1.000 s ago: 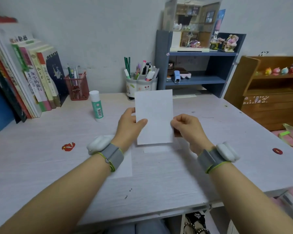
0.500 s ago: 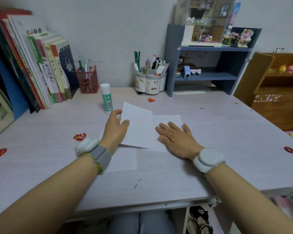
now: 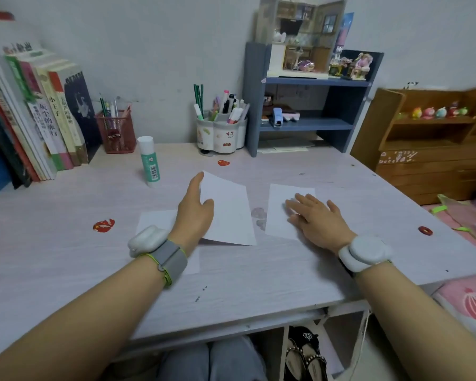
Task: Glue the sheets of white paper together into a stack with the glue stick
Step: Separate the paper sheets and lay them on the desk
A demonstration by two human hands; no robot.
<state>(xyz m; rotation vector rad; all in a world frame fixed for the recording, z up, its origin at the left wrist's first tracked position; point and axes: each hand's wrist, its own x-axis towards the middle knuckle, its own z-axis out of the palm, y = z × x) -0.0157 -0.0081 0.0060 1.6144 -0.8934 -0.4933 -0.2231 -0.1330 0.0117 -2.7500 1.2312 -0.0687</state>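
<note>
Here your left hand (image 3: pixel 194 213) pinches a sheet of white paper (image 3: pixel 228 213) by its left edge, thumb on top and fingers behind, so that the sheet stands lifted and tilted above the desk (image 3: pixel 66 243), its near edge low over the surface. Your right hand (image 3: pixel 315 218) lies flat, fingers straight and spread, pressing a second white sheet (image 3: pixel 279 207) against the desk; the two sheets are apart, with a bare strip of desk and a faint stain (image 3: pixel 259 215) between them. A third white sheet (image 3: pixel 154 220) lies flat under your left wrist, partly hidden by the forearm. The glue stick (image 3: pixel 149 160), capped and upright, stands beyond your left hand, near the held sheet but not touching it, and neither hand is on it. Each wrist carries a white device on a grey strap. Behind the glue stick stand a red mesh pen cup (image 3: pixel 116 133) and a row of leaning books (image 3: pixel 47 119); a white pen holder (image 3: pixel 221 133) sits beside a blue shelf unit (image 3: pixel 308 105). Red stickers (image 3: pixel 103 225) dot the desk surface.
</note>
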